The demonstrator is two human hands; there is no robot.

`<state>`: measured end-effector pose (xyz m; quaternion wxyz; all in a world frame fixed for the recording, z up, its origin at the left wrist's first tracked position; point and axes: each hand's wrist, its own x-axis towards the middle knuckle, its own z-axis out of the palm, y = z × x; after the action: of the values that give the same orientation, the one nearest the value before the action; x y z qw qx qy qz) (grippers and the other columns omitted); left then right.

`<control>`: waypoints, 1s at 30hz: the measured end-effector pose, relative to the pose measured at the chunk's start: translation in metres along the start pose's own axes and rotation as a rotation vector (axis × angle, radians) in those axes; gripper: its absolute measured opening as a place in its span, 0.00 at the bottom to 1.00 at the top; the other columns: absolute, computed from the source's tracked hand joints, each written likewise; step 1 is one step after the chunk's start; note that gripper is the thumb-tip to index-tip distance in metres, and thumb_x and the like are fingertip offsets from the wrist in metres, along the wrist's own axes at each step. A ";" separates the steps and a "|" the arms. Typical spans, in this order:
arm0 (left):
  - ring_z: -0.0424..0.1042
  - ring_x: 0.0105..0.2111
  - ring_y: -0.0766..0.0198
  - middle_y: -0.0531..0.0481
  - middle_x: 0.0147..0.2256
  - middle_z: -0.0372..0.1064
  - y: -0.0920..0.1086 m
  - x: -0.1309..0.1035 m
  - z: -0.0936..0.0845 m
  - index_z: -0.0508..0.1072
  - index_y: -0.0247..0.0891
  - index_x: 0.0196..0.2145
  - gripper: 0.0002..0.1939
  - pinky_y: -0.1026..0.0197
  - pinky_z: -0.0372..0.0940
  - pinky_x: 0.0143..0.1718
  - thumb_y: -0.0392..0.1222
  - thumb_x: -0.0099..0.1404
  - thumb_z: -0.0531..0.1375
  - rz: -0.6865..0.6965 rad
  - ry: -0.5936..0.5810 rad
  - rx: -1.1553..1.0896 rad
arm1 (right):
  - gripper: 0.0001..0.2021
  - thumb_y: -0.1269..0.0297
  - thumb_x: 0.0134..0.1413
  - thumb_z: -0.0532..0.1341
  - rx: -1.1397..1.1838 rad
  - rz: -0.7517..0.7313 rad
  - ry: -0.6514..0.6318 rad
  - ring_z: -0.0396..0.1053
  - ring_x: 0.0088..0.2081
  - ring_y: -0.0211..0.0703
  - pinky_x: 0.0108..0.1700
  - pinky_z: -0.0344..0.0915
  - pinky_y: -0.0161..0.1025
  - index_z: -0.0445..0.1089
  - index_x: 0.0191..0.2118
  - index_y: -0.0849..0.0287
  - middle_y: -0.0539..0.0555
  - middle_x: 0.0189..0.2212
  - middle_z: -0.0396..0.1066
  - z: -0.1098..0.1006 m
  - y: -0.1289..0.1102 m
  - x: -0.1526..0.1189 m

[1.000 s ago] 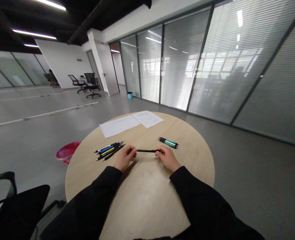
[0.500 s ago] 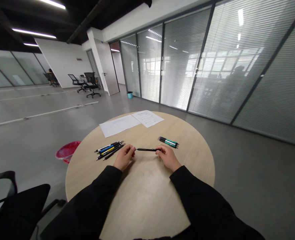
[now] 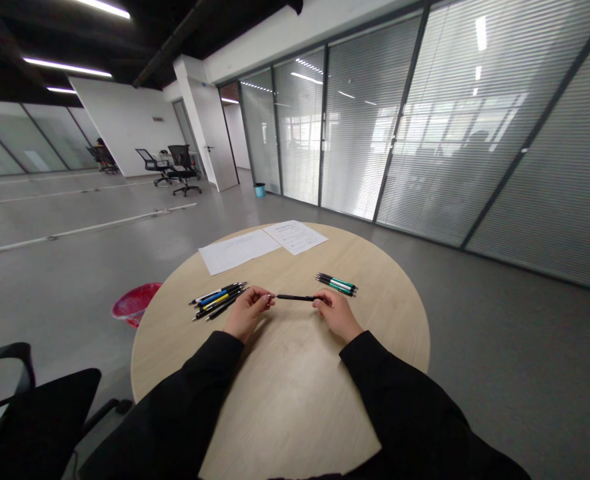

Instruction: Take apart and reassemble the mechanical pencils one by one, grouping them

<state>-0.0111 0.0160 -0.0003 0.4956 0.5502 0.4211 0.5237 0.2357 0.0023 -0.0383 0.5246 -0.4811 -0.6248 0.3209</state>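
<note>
A slim black pen [image 3: 295, 297] lies level between my two hands, just above the round wooden table [image 3: 295, 400]. At its left end, my left hand [image 3: 247, 312] is closed, thumb and fingers pinching the thin metal tip. The other end sits in the closed fingers of my right hand [image 3: 337, 313], which cover part of it. Beside my left hand is a loose group of several pens [image 3: 219, 300] in black, blue, yellow and white. Just beyond my right hand, several green and black pens [image 3: 337, 284] lie side by side.
Two printed paper sheets, a wider one [image 3: 239, 251] and a smaller one [image 3: 295, 237], lie at the table's far edge. A red basket [image 3: 135, 301] stands on the floor to the left. A black chair [image 3: 39, 413] is at the near left.
The black pen has shifted slightly to the right and up with my right hand. My left fingers have changed position a little at the tip. The other pens and the papers have not moved.
</note>
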 end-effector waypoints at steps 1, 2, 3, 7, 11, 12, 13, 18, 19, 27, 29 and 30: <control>0.74 0.30 0.63 0.46 0.29 0.76 -0.001 0.000 0.000 0.74 0.34 0.33 0.18 0.61 0.67 0.34 0.51 0.53 0.70 -0.004 -0.003 -0.004 | 0.07 0.63 0.53 0.60 -0.001 -0.001 0.001 0.68 0.27 0.41 0.30 0.63 0.36 0.74 0.35 0.58 0.51 0.29 0.74 0.000 0.001 0.000; 0.74 0.29 0.63 0.46 0.28 0.76 -0.001 0.001 0.000 0.74 0.34 0.33 0.18 0.61 0.66 0.33 0.51 0.53 0.70 -0.010 -0.006 -0.009 | 0.07 0.64 0.53 0.60 -0.001 -0.002 0.002 0.68 0.27 0.41 0.30 0.63 0.36 0.74 0.35 0.58 0.51 0.29 0.74 0.000 0.001 0.000; 0.74 0.28 0.63 0.46 0.28 0.76 -0.001 0.001 0.000 0.74 0.34 0.33 0.18 0.61 0.66 0.33 0.51 0.53 0.70 -0.016 -0.008 -0.013 | 0.07 0.64 0.53 0.60 -0.003 -0.004 0.003 0.68 0.27 0.41 0.30 0.63 0.36 0.74 0.35 0.58 0.51 0.29 0.74 0.001 0.001 0.000; 0.74 0.28 0.64 0.47 0.27 0.76 0.000 0.001 0.000 0.73 0.34 0.32 0.19 0.62 0.67 0.33 0.52 0.52 0.71 -0.035 -0.003 -0.014 | 0.07 0.64 0.53 0.60 -0.010 -0.012 0.009 0.68 0.28 0.41 0.31 0.63 0.36 0.74 0.35 0.58 0.50 0.29 0.73 0.001 0.002 0.000; 0.75 0.29 0.63 0.47 0.28 0.76 0.001 -0.001 0.001 0.73 0.35 0.32 0.18 0.61 0.68 0.33 0.51 0.53 0.70 -0.014 0.005 0.033 | 0.07 0.64 0.53 0.60 -0.021 -0.015 0.011 0.68 0.28 0.41 0.30 0.63 0.36 0.74 0.35 0.58 0.50 0.28 0.73 0.001 0.002 0.000; 0.75 0.29 0.63 0.47 0.29 0.76 0.002 -0.001 0.001 0.73 0.35 0.32 0.17 0.61 0.67 0.33 0.50 0.54 0.70 0.003 0.004 0.057 | 0.07 0.64 0.53 0.60 -0.028 -0.019 0.012 0.68 0.28 0.41 0.31 0.63 0.36 0.74 0.35 0.58 0.50 0.28 0.73 0.001 0.002 0.000; 0.74 0.29 0.64 0.47 0.29 0.76 0.003 -0.001 0.001 0.72 0.35 0.31 0.16 0.62 0.67 0.32 0.50 0.54 0.69 0.024 0.002 0.084 | 0.07 0.64 0.53 0.60 -0.036 -0.024 0.012 0.68 0.28 0.41 0.31 0.63 0.36 0.74 0.35 0.58 0.51 0.28 0.73 0.000 0.002 0.000; 0.70 0.26 0.67 0.51 0.28 0.73 0.006 -0.003 0.002 0.71 0.37 0.30 0.12 0.64 0.64 0.29 0.47 0.55 0.67 0.100 -0.030 0.168 | 0.07 0.64 0.53 0.60 -0.059 -0.043 0.015 0.68 0.29 0.41 0.32 0.63 0.37 0.74 0.35 0.58 0.51 0.29 0.73 -0.001 -0.001 0.000; 0.69 0.26 0.67 0.52 0.28 0.73 0.006 -0.003 0.002 0.71 0.37 0.30 0.12 0.64 0.64 0.29 0.46 0.55 0.67 0.101 -0.031 0.165 | 0.07 0.64 0.53 0.60 -0.054 -0.042 0.014 0.68 0.29 0.41 0.32 0.63 0.37 0.74 0.35 0.58 0.51 0.29 0.73 -0.001 -0.002 0.000; 0.72 0.30 0.63 0.48 0.32 0.75 0.006 -0.004 0.001 0.76 0.36 0.35 0.17 0.59 0.69 0.35 0.52 0.54 0.68 0.007 -0.016 0.098 | 0.07 0.64 0.53 0.60 -0.035 -0.030 0.022 0.67 0.29 0.41 0.32 0.63 0.36 0.74 0.35 0.58 0.51 0.28 0.73 -0.001 -0.001 0.000; 0.73 0.30 0.62 0.47 0.32 0.75 0.006 -0.004 0.002 0.77 0.36 0.36 0.18 0.57 0.70 0.36 0.53 0.54 0.68 -0.009 -0.019 0.100 | 0.07 0.64 0.53 0.60 -0.034 -0.031 0.023 0.67 0.29 0.41 0.32 0.62 0.36 0.74 0.35 0.58 0.50 0.28 0.73 0.000 -0.001 0.000; 0.73 0.31 0.62 0.47 0.32 0.75 0.006 -0.004 0.002 0.78 0.36 0.35 0.18 0.57 0.71 0.37 0.53 0.54 0.68 -0.012 -0.025 0.103 | 0.07 0.64 0.53 0.60 -0.033 -0.032 0.022 0.67 0.28 0.41 0.32 0.62 0.36 0.74 0.35 0.58 0.50 0.28 0.73 0.000 -0.001 0.000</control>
<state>-0.0101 0.0113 0.0046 0.4751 0.5790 0.4447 0.4913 0.2359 0.0021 -0.0377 0.5285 -0.4834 -0.6317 0.2966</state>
